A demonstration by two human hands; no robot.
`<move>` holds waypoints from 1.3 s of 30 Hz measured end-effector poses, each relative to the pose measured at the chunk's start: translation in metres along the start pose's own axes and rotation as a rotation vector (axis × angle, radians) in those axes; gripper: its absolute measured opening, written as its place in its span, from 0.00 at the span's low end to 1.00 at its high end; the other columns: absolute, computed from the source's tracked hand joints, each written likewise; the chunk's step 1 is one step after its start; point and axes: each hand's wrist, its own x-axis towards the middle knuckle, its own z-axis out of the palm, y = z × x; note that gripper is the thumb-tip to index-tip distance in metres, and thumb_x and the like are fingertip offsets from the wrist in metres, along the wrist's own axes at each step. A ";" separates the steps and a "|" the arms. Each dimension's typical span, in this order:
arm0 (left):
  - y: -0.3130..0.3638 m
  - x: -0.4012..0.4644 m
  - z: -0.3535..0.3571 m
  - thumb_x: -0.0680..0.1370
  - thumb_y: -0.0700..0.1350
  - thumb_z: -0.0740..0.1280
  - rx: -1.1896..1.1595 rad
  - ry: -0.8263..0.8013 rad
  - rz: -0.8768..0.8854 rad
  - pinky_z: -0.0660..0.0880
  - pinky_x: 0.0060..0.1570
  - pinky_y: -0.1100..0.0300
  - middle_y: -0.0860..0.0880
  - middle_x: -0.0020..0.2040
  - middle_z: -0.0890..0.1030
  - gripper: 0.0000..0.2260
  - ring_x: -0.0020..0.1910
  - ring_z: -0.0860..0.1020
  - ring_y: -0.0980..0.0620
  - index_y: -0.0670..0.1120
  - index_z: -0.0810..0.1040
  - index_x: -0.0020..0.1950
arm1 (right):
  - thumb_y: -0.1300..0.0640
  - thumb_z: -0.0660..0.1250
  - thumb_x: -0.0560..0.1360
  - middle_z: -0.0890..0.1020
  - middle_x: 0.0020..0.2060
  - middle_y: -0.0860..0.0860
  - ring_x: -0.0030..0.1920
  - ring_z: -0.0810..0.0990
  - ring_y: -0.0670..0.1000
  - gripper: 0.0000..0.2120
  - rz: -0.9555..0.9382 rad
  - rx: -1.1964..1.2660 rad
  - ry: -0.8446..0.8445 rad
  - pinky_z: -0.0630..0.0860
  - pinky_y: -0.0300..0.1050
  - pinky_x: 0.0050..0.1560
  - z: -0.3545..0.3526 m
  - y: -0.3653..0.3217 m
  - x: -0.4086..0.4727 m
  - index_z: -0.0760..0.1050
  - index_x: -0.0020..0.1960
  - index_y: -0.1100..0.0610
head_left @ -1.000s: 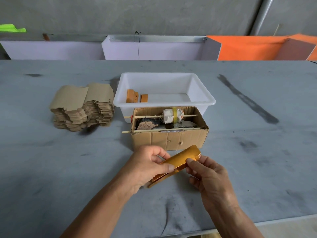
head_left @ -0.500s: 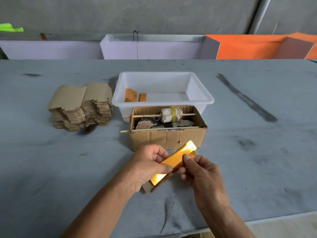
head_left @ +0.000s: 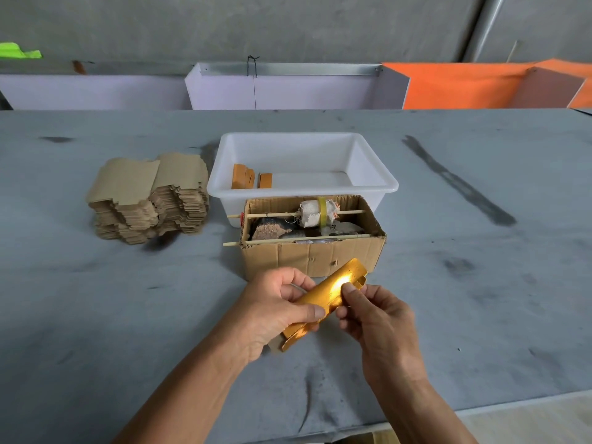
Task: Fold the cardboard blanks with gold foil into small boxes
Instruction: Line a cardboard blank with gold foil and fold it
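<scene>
A gold foil blank (head_left: 323, 296) is held slantwise above the grey table, just in front of a brown cardboard box. My left hand (head_left: 272, 312) grips its lower half, thumb across the foil face. My right hand (head_left: 374, 318) pinches its upper half with thumb on top. The blank's far end flares open near the box front. A stack of unfolded brown blanks (head_left: 147, 200) lies to the left on the table. A white plastic tub (head_left: 371, 168) behind the box holds a few folded orange-gold boxes (head_left: 250, 179).
The open cardboard box (head_left: 314, 254) holds two sticks, a wrapped white roll and dark lumps. Purple and orange bins line the far table edge. The table's near edge runs bottom right.
The blank has tilted so its foil face turns more upward and catches light. Both hands kept their hold and shifted only slightly.
</scene>
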 end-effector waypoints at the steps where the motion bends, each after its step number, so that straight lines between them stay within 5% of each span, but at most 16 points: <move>1: 0.001 0.000 0.000 0.68 0.31 0.73 -0.008 0.004 -0.001 0.76 0.30 0.62 0.48 0.33 0.84 0.12 0.30 0.82 0.50 0.43 0.77 0.47 | 0.62 0.67 0.75 0.78 0.25 0.55 0.25 0.75 0.47 0.05 0.006 0.007 -0.005 0.75 0.37 0.28 0.000 0.001 0.000 0.76 0.42 0.63; 14: 0.007 -0.001 -0.005 0.71 0.32 0.72 -0.025 0.003 0.012 0.77 0.40 0.57 0.45 0.38 0.84 0.15 0.34 0.81 0.50 0.46 0.77 0.53 | 0.65 0.68 0.73 0.77 0.26 0.55 0.26 0.75 0.47 0.07 0.047 0.076 -0.070 0.74 0.36 0.29 -0.003 -0.004 0.001 0.76 0.37 0.63; 19: 0.001 -0.007 -0.007 0.67 0.35 0.75 -0.088 0.119 0.020 0.75 0.33 0.61 0.49 0.40 0.84 0.19 0.34 0.79 0.54 0.50 0.76 0.54 | 0.65 0.67 0.74 0.75 0.23 0.50 0.26 0.76 0.46 0.11 0.005 0.173 0.012 0.75 0.35 0.29 -0.001 -0.007 0.002 0.71 0.33 0.60; 23: -0.010 -0.015 0.007 0.64 0.36 0.76 -0.352 0.348 0.028 0.75 0.32 0.61 0.48 0.36 0.85 0.19 0.33 0.80 0.53 0.47 0.77 0.51 | 0.64 0.67 0.74 0.76 0.25 0.49 0.28 0.78 0.46 0.08 0.009 0.326 0.049 0.76 0.34 0.30 0.006 -0.009 0.000 0.71 0.38 0.60; 29: -0.008 -0.015 0.030 0.58 0.42 0.74 -0.712 0.294 -0.067 0.75 0.29 0.65 0.45 0.36 0.84 0.11 0.32 0.81 0.53 0.43 0.82 0.38 | 0.65 0.66 0.74 0.79 0.27 0.51 0.28 0.78 0.45 0.07 0.046 0.390 0.018 0.77 0.34 0.30 0.021 -0.005 -0.011 0.73 0.38 0.61; 34: -0.005 -0.012 0.033 0.66 0.36 0.73 -0.789 0.351 -0.073 0.74 0.26 0.66 0.44 0.31 0.82 0.03 0.27 0.79 0.54 0.41 0.81 0.34 | 0.65 0.67 0.73 0.79 0.27 0.52 0.29 0.79 0.46 0.09 0.062 0.397 0.013 0.78 0.35 0.31 0.023 -0.005 -0.016 0.73 0.34 0.60; 39: -0.004 -0.008 0.030 0.70 0.34 0.71 -0.767 0.410 -0.030 0.75 0.26 0.67 0.45 0.29 0.81 0.06 0.26 0.78 0.55 0.40 0.81 0.33 | 0.64 0.69 0.69 0.79 0.28 0.53 0.29 0.80 0.47 0.04 0.071 0.367 -0.039 0.77 0.35 0.30 0.023 -0.008 -0.015 0.75 0.38 0.62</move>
